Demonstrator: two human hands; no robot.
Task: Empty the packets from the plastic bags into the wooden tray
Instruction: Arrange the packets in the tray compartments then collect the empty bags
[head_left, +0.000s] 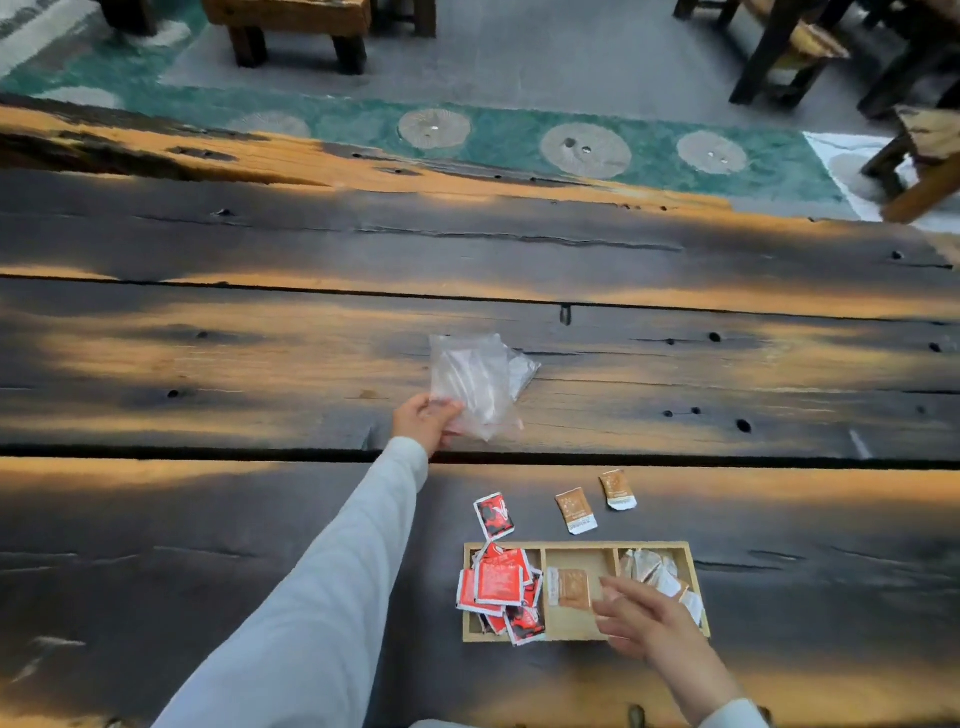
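In the head view, we judge strays the main risk. One red packet and two orange packets lie on the table just above the wooden tray, at lower centre-right. The red heap overhangs the tray's left wall, so a brush from our right hand could spill more. That hand hovers over the tray with fingers spread, holding nothing. At frame centre, our left hand pinches the clear plastic bags by their lower corner. The tray's long axis runs left to right; the bags point toward the frame's top.
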